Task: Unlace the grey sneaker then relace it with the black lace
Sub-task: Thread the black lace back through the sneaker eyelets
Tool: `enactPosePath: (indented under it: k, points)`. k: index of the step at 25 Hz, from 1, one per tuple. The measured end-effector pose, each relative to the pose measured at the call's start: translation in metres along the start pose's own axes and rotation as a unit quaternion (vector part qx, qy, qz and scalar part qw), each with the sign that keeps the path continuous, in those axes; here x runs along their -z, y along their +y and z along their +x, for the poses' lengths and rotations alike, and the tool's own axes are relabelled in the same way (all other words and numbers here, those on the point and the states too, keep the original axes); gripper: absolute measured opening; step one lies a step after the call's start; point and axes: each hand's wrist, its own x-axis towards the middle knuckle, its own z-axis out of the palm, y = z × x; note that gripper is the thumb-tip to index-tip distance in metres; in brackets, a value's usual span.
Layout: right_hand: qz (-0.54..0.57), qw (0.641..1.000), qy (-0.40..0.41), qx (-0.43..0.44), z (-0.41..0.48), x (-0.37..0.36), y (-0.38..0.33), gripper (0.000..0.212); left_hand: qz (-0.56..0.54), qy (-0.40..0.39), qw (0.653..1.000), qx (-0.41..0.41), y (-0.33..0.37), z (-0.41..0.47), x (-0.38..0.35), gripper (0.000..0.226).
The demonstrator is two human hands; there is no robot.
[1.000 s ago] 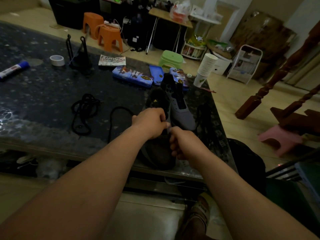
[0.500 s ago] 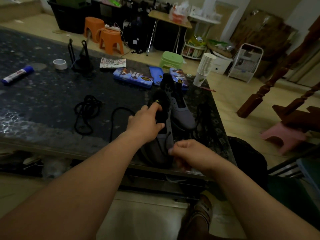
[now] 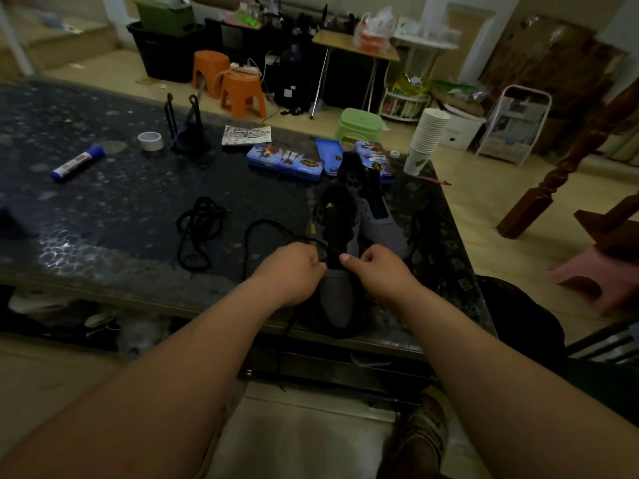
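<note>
A grey sneaker [image 3: 337, 295] with a black tongue stands at the near edge of the dark stone table [image 3: 114, 209], toe toward me. My left hand [image 3: 294, 271] is closed at the shoe's left eyelet row, pinching a black lace [image 3: 257, 229] that loops away over the table to the left. My right hand [image 3: 375, 269] is closed at the right eyelet row, thumb up; the dim light hides what it pinches. A second grey sneaker [image 3: 378, 219] lies just behind. Another coiled black lace [image 3: 197, 233] rests left of the shoes.
At the back of the table lie blue pencil tins [image 3: 285, 164], a stack of paper cups [image 3: 427, 140], a tape roll [image 3: 151, 141], a marker [image 3: 77, 164] and a black stand [image 3: 188, 133]. A dark lace bundle [image 3: 425, 229] lies right of the shoes. Stools and clutter stand on the floor beyond.
My left hand has dropped from the tongue down to the left eyelet row. My right hand has risen from the toe to the right eyelet row, so both fists now flank the shoe's throat.
</note>
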Motion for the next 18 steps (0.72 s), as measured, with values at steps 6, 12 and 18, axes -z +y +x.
enactPosePath:
  k: [6,12,18]
  points:
    - [0.000,1.000,0.006,-0.001,0.000,-0.004,-0.001,0.044,0.045,0.093,0.994,-0.023,-0.021,-0.016,0.007,0.030]
    - [0.013,1.000,0.006,-0.003,-0.004,-0.002,0.000,0.045,-0.386,0.185,0.904,-0.004,-0.019,0.014,0.016,0.016]
    - [0.010,1.000,0.013,-0.003,0.001,-0.006,0.003,0.046,-0.029,0.045,0.997,-0.049,-0.018,0.005,-0.016,0.036]
